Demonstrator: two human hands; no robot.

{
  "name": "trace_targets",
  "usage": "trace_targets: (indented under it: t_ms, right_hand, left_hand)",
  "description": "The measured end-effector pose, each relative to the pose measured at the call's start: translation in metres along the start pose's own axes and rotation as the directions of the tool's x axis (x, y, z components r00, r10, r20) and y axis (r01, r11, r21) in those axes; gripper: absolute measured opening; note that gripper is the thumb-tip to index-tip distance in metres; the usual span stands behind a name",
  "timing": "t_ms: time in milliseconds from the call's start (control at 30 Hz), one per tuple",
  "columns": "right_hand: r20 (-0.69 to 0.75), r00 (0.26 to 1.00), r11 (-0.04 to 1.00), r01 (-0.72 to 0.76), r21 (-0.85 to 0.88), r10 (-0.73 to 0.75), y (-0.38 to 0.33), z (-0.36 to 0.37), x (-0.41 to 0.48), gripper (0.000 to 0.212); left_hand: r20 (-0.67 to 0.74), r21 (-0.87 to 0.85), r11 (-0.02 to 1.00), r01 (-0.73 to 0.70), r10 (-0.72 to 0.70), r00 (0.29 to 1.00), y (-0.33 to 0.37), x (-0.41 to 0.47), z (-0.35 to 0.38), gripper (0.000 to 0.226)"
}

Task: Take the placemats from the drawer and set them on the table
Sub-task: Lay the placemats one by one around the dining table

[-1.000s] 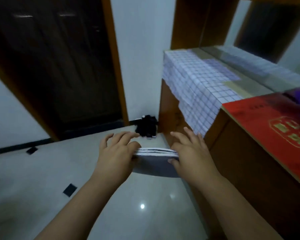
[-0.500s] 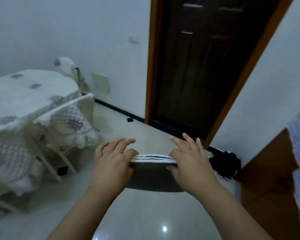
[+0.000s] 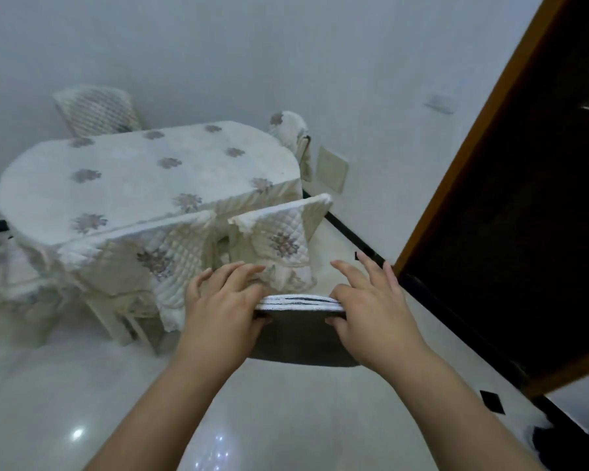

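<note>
A stack of placemats (image 3: pixel 300 331), white-edged on top and dark grey underneath, is held flat in front of me above the floor. My left hand (image 3: pixel 223 309) grips its left edge, thumb below and fingers spread on top. My right hand (image 3: pixel 371 307) grips the right edge the same way. The table (image 3: pixel 130 178), oval and covered with a white quilted cloth with flower patches, stands ahead to the left, beyond the stack.
Chairs with quilted white covers surround the table: one (image 3: pixel 279 239) just beyond my hands, one (image 3: pixel 96 112) at the far side, one (image 3: pixel 291 130) by the wall. A dark wooden door (image 3: pixel 510 212) fills the right. Glossy pale floor tiles (image 3: pixel 286 419) lie below.
My view has swung left from the cabinet and door to the table, which now sits fully in view and closer. Both hands keep the same grip on the stack.
</note>
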State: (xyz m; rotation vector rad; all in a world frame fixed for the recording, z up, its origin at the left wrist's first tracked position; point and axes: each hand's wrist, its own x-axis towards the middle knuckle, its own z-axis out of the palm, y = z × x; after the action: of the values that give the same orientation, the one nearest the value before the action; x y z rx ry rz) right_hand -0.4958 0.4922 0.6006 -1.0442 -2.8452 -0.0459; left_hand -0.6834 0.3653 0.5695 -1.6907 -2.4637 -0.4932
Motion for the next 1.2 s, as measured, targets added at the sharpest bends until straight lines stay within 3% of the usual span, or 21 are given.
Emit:
trace_targets:
  t_ms: [433,767,1000,1200]
  right_hand:
    - [-0.019,0.953,0.949,0.304,0.083,-0.304,-0.082,0.028,0.212,0.031]
    - [-0.089,0.832,0.828,0.554,0.093,-0.547,-0.082,0.019,0.385,0.026]
    - [-0.096,0.795,0.793,0.606,0.063,-0.600,-0.099,0.011,0.478,0.028]
    - [-0.102,0.806,0.802,0.591,0.081,-0.583,-0.131,0.024,0.558,0.031]
  left_hand:
    - [-0.082,0.139,0.953,0.268,-0.259,0.962,-0.148,0.087,-0.023,0.028]
    - [-0.216,0.201,0.845,0.496,-0.456,0.864,-0.190,0.193,-0.030,0.026]
    - [-0.272,0.190,0.800,0.570,-0.515,0.813,-0.232,0.256,-0.035,0.025]
    - [-0.276,0.171,0.825,0.538,-0.484,0.830,-0.302,0.308,-0.029,0.027]
